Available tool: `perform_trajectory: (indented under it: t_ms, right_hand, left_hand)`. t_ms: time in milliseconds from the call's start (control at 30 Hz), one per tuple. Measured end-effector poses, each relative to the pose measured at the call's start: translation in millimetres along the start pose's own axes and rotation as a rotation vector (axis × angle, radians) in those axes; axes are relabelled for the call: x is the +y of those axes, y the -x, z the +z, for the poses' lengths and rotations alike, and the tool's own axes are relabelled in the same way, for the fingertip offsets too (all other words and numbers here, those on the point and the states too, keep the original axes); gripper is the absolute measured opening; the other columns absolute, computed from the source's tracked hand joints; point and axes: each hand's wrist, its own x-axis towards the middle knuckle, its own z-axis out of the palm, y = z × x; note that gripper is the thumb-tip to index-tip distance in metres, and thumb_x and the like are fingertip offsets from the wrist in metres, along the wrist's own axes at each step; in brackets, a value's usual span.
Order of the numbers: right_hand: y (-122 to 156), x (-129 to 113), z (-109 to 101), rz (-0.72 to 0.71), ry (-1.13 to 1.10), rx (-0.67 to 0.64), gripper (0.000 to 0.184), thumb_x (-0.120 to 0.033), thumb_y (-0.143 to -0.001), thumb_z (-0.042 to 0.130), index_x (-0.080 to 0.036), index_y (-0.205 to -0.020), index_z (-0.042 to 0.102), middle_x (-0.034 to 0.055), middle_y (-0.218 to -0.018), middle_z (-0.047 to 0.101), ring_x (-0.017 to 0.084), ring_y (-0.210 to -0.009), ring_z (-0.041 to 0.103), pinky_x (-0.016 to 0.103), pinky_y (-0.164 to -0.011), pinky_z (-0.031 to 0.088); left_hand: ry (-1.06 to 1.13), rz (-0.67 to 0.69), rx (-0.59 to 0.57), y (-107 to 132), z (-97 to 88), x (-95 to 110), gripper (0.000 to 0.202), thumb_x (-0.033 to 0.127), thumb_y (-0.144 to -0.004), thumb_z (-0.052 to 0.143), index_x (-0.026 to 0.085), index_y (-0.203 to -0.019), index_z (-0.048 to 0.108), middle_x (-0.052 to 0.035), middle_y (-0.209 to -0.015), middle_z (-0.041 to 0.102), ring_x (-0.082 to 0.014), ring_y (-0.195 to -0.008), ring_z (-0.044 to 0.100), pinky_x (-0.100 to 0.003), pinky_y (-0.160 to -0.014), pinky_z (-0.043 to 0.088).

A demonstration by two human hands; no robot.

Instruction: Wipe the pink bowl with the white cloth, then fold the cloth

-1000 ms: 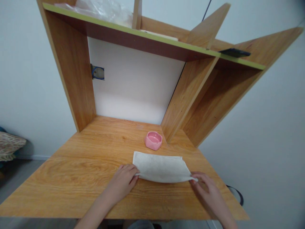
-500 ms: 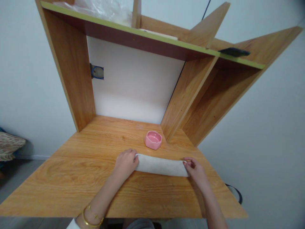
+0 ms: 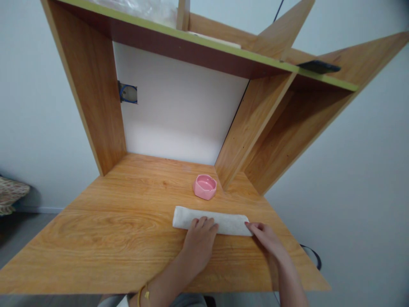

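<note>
A folded cloth (image 3: pixel 211 221) is laid flat on the bench (image 3: pixel 96 238), at 6 o'clock from the small pink bowl (image 3: pixel 205 186). It is pressed by the left hand (image 3: pixel 198 243), fingers together, at its middle; the right hand (image 3: pixel 266 238) touches its 3 o'clock end, fingers together. The fold is best smoothed outward with even pressure, edges kept aligned.

Home room, wooden desk (image 3: pixel 105 230) with shelf hutch (image 3: pixel 204 42), plain pale wall (image 3: pixel 367 170), grey floor
</note>
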Motion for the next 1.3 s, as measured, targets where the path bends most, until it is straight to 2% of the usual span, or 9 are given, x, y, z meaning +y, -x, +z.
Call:
perform_trajectory:
  t_ms: [100, 233, 433, 600, 800, 900, 1000, 1200, 1300]
  right_hand:
    - [-1, -6, 0, 0.058, -0.01, -0.063, 0.031, -0.049, -0.062, 0.052, -0.022, -0.047, 0.044, -0.0029, -0.043, 0.043, 0.012, -0.044, 0.039, 0.025, -0.044, 0.031]
    - [-1, -23, -4, 0.079, -0.071, -0.007, 0.027, -0.047, -0.059, 0.049, -0.022, -0.052, 0.044, -0.0025, -0.046, 0.044, 0.012, -0.046, 0.042, 0.025, -0.046, 0.034]
    - [6, -80, 4, -0.05, -0.157, 0.084, 0.023, -0.04, -0.057, 0.052, -0.023, -0.068, 0.042, -0.0075, -0.047, 0.039, 0.011, -0.043, 0.039, 0.023, -0.043, 0.032]
    - [22, -148, 43, -0.291, 0.062, 0.087, 0.011, -0.029, -0.068, 0.047, -0.022, -0.073, 0.04, -0.0047, -0.056, 0.047, 0.012, -0.051, 0.047, 0.022, -0.049, 0.032]
    - [43, -204, 117, -0.357, 0.571, -0.06, 0.015, -0.011, -0.073, 0.044, -0.018, -0.086, 0.047, 0.0071, -0.076, 0.062, 0.018, -0.066, 0.059, 0.024, -0.053, 0.033]
    - [53, -210, 147, -0.36, 0.635, -0.192, 0.021, -0.008, -0.074, 0.044, -0.014, -0.093, 0.048, 0.0132, -0.085, 0.064, 0.022, -0.074, 0.061, 0.027, -0.058, 0.037]
    - [61, -205, 157, -0.366, 0.6, -0.277, 0.02, -0.013, -0.075, 0.046, -0.014, -0.095, 0.049, 0.0137, -0.087, 0.064, 0.023, -0.076, 0.062, 0.028, -0.061, 0.039]
    - [54, -171, 113, -0.419, 0.298, -0.095, 0.023, -0.023, -0.084, 0.034, -0.017, -0.103, 0.046, 0.0057, -0.078, 0.063, 0.019, -0.071, 0.06, 0.026, -0.06, 0.038]
    - [42, -139, 90, -0.327, 0.247, 0.012, 0.025, -0.027, -0.085, 0.032, -0.02, -0.103, 0.047, 0.0008, -0.064, 0.058, 0.017, -0.057, 0.056, 0.024, -0.052, 0.035]
  left_hand:
    - [-0.007, -0.022, -0.027, -4, 4.2, 0, 0.038, 0.011, -0.087, 0.026, 0.018, -0.115, 0.051, -0.0074, -0.124, 0.05, -0.0249, -0.111, 0.041, -0.041, -0.091, 0.032]
    - [-0.033, -0.023, -0.025, -6, 5.7, -1, 0.035, 0.012, -0.087, 0.027, 0.018, -0.111, 0.052, -0.0085, -0.119, 0.053, -0.0261, -0.106, 0.044, -0.044, -0.088, 0.033]
    - [-0.021, -0.034, 0.021, -3, 8.3, 4, 0.031, 0.017, -0.088, 0.03, 0.019, -0.111, 0.051, -0.0075, -0.118, 0.053, -0.0257, -0.107, 0.043, -0.045, -0.091, 0.032]
    - [0.037, -0.174, 0.127, 22, -0.7, -6, 0.036, 0.018, -0.088, 0.032, 0.019, -0.121, 0.045, -0.0065, -0.13, 0.045, -0.0251, -0.118, 0.035, -0.044, -0.097, 0.028]
    - [0.02, -0.44, 0.171, 56, -30.3, -44, 0.033, 0.018, -0.086, 0.032, 0.017, -0.111, 0.053, -0.0081, -0.116, 0.054, -0.0236, -0.106, 0.044, -0.038, -0.087, 0.035]
    - [-0.002, -0.503, 0.205, 65, -39.4, -61, 0.032, 0.019, -0.086, 0.032, 0.017, -0.107, 0.056, -0.008, -0.108, 0.058, -0.0235, -0.1, 0.047, -0.037, -0.083, 0.036]
    - [0.007, -0.521, 0.233, 68, -42.9, -71, 0.03, 0.02, -0.085, 0.034, 0.017, -0.106, 0.056, -0.0077, -0.104, 0.059, -0.0234, -0.098, 0.048, -0.036, -0.083, 0.036]
    - [0.124, -0.419, 0.321, 65, -43.6, -73, 0.028, 0.021, -0.085, 0.036, 0.019, -0.105, 0.055, -0.0062, -0.099, 0.06, -0.0209, -0.093, 0.051, -0.035, -0.082, 0.039]
    - [0.185, -0.333, 0.319, 59, -40.6, -67, 0.028, 0.019, -0.085, 0.036, 0.021, -0.105, 0.056, -0.0051, -0.098, 0.06, -0.0192, -0.092, 0.052, -0.033, -0.082, 0.04]
